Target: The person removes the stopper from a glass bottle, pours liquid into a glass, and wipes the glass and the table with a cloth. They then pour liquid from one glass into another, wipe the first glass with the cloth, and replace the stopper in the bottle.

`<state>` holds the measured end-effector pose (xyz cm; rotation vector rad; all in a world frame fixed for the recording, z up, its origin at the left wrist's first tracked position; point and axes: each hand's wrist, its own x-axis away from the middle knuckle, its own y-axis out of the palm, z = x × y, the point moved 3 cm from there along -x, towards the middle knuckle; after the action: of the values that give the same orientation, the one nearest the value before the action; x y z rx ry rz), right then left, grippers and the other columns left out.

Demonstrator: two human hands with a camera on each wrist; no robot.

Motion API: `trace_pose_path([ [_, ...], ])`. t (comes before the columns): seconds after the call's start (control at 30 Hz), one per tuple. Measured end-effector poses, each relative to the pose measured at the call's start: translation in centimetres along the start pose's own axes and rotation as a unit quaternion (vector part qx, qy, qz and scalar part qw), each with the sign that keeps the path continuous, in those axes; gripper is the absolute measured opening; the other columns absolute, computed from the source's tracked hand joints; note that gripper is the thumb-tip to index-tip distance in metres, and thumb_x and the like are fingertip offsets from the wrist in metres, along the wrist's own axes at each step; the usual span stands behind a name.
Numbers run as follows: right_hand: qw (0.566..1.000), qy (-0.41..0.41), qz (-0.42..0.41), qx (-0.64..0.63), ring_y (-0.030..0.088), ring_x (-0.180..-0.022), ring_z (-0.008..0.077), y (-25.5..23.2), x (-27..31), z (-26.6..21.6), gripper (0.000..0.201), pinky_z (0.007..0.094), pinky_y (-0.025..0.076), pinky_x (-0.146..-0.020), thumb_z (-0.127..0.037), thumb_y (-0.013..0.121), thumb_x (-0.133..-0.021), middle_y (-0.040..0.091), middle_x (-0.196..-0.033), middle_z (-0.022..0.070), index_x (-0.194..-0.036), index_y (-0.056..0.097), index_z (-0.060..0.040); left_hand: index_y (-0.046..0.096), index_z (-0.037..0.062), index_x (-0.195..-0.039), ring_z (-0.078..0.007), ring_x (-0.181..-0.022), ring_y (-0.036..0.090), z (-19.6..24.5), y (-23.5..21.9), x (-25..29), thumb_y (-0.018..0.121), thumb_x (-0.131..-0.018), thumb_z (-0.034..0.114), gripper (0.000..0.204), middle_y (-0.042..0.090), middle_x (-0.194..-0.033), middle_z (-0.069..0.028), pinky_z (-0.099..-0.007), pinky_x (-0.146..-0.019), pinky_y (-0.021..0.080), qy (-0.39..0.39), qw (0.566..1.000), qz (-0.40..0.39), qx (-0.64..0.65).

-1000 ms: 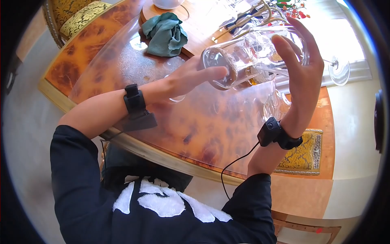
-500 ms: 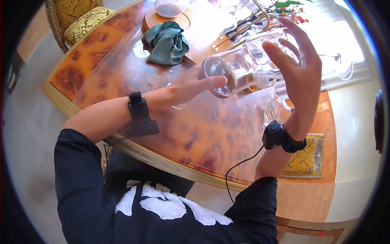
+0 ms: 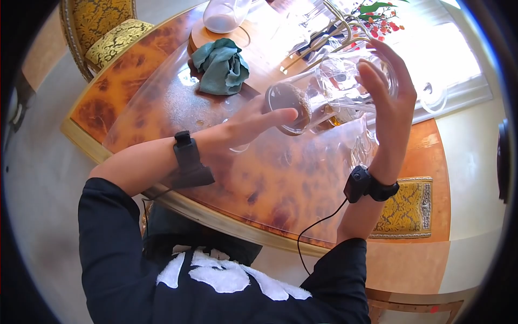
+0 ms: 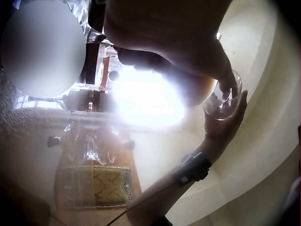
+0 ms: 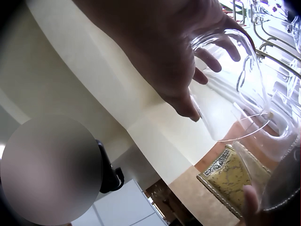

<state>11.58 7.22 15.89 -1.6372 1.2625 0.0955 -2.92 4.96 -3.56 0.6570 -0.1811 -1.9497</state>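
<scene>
Clear glassware (image 3: 345,86) is held up slantwise between the two hands over the table. The left hand (image 3: 243,124) grips its near, rounded end (image 3: 286,105), the thumb lying across glass that looks brownish. Around the wide far end, the right hand (image 3: 396,102) curves its fingers and thumb. In the right wrist view, the right hand (image 5: 174,52) holds a clear glass (image 5: 221,103) by its side; at the lower right, a thumb touches a darker glass piece (image 5: 282,183). Glare hides much of the left hand's grip in the left wrist view. Whether the glass pieces join is unclear.
A green cloth (image 3: 221,67) lies crumpled beside a round wooden board (image 3: 200,33) bearing a glass vessel (image 3: 221,19). More glassware (image 3: 362,143) stands right of centre on the marbled table (image 3: 232,183). Metal rods (image 3: 318,40) and red-berried stems (image 3: 377,24) are behind. Patterned chairs (image 3: 402,210) flank it.
The head view has shifted, so the cloth and board sit lower in it. The right hand has moved slightly toward the left hand. Both hands keep their hold on the glassware.
</scene>
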Motion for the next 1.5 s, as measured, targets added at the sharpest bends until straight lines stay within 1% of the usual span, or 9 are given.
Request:
trace_pose_path([
  [0.07, 0.975, 0.039, 0.066, -0.209, 0.060, -0.116, 0.0352, -0.8, 0.7, 1.9, 0.058, 0.0467, 0.057, -0.092, -0.033, 0.074, -0.087, 0.061, -0.119, 0.0137, -0.135, 0.055, -0.0054, 0.044, -0.0006, -0.140, -0.0155, -0.119, 0.053, -0.4, 0.1, -0.2, 0.069, -0.089, 0.047, 0.074, 0.058, -0.129, -0.0095, -0.0311, -0.103, 0.041, -0.007, 1.000, -0.001, 0.001],
  [0.13, 0.942, 0.056, 0.077, -0.322, 0.054, -0.122, 0.0387, -1.6, 2.2, 3.4, 0.057, 0.0526, 0.053, -0.098, -0.034, 0.067, -0.093, 0.059, -0.119, 0.0144, -0.137, 0.048, -0.0033, 0.053, 0.0042, -0.130, -0.0020, -0.079, 0.046, -0.7, 0.2, -0.7, 0.065, -0.087, 0.060, 0.071, 0.060, -0.102, 0.0024, -0.0195, -0.062, 0.036, 0.095, 0.994, 0.035, -0.034],
  [0.23, 0.697, 0.133, 0.229, -0.666, 0.037, -0.136, 0.0479, -1.8, 5.4, 4.9, 0.062, 0.0602, 0.037, -0.113, -0.040, 0.067, -0.092, 0.046, -0.137, 0.0201, -0.133, 0.042, -0.0011, 0.047, -0.0007, -0.138, -0.0136, -0.117, 0.054, 0.4, 0.0, 0.1, 0.070, -0.090, 0.043, 0.070, 0.059, -0.128, -0.0082, -0.0304, -0.102, 0.041, 0.008, 1.000, -0.013, -0.004],
  [0.27, 0.488, 0.186, 0.243, -0.817, 0.035, -0.137, 0.0483, -1.8, 7.6, 7.1, 0.068, 0.0608, 0.036, -0.114, -0.042, 0.067, -0.090, 0.041, -0.143, 0.0242, -0.137, 0.039, -0.0008, 0.047, -0.0007, -0.138, -0.0136, -0.117, 0.054, 0.2, 0.1, 0.2, 0.070, -0.090, 0.043, 0.070, 0.059, -0.128, -0.0082, -0.0304, -0.102, 0.041, -0.001, 1.000, -0.015, -0.003],
  [0.33, 0.437, 0.246, 0.261, -0.825, 0.036, -0.138, 0.0470, -0.6, 9.7, 7.2, 0.072, 0.0609, 0.034, -0.114, -0.042, 0.067, -0.090, 0.038, -0.145, 0.0283, -0.139, 0.036, 0.0005, 0.050, -0.0008, -0.135, -0.0127, -0.115, 0.054, 0.5, 0.4, 0.2, 0.070, -0.091, 0.041, 0.064, 0.060, -0.126, -0.0080, -0.0304, -0.101, 0.042, 0.013, 1.000, -0.010, 0.014],
  [0.6, 0.401, 0.307, 0.278, -0.817, 0.038, -0.134, 0.0485, 4.5, 13.8, 7.5, 0.074, 0.0617, 0.035, -0.114, -0.047, 0.066, -0.091, 0.042, -0.139, 0.0273, -0.137, 0.035, 0.0017, 0.051, -0.0004, -0.132, -0.0119, -0.111, 0.057, 0.1, 0.1, 0.3, 0.066, -0.093, 0.040, 0.058, 0.063, -0.120, -0.0066, -0.0295, -0.096, 0.046, 0.006, 1.000, 0.007, -0.003],
  [1.1, 0.485, 0.353, 0.216, -0.770, 0.054, -0.118, 0.0437, 7.1, 13.1, 7.4, 0.071, 0.0574, 0.046, -0.105, -0.059, 0.056, -0.092, 0.049, -0.124, 0.0216, -0.128, 0.044, 0.0006, 0.041, 0.0011, -0.141, -0.0214, -0.113, 0.062, 0.2, -3.5, -0.8, 0.069, -0.089, 0.024, 0.064, 0.059, -0.129, -0.0120, -0.0318, -0.087, 0.054, 0.053, 0.996, -0.007, -0.067],
  [1.27, 0.499, 0.333, 0.187, -0.778, 0.058, -0.113, 0.0425, 7.4, 13.1, 8.1, 0.071, 0.0549, 0.051, -0.097, -0.062, 0.054, -0.092, 0.052, -0.122, 0.0195, -0.127, 0.044, -0.0011, 0.049, 0.0047, -0.137, -0.0214, -0.106, 0.061, -1.3, -12.5, 0.8, 0.072, -0.087, 0.049, 0.071, 0.063, -0.122, -0.0078, -0.0362, -0.086, 0.050, 0.089, 0.990, 0.105, -0.038],
  [1.5, 0.596, 0.326, 0.086, -0.729, 0.066, -0.102, 0.0429, 8.0, 14.8, 10.3, 0.088, 0.0455, 0.061, -0.078, -0.072, 0.034, -0.093, 0.050, -0.136, 0.0218, -0.143, 0.037, -0.0004, 0.045, 0.0061, -0.139, -0.0206, -0.114, 0.058, 3.7, -4.5, -1.1, 0.073, -0.081, 0.059, 0.084, 0.057, -0.130, -0.0072, -0.0331, -0.090, 0.050, 0.124, 0.962, 0.189, -0.156],
])
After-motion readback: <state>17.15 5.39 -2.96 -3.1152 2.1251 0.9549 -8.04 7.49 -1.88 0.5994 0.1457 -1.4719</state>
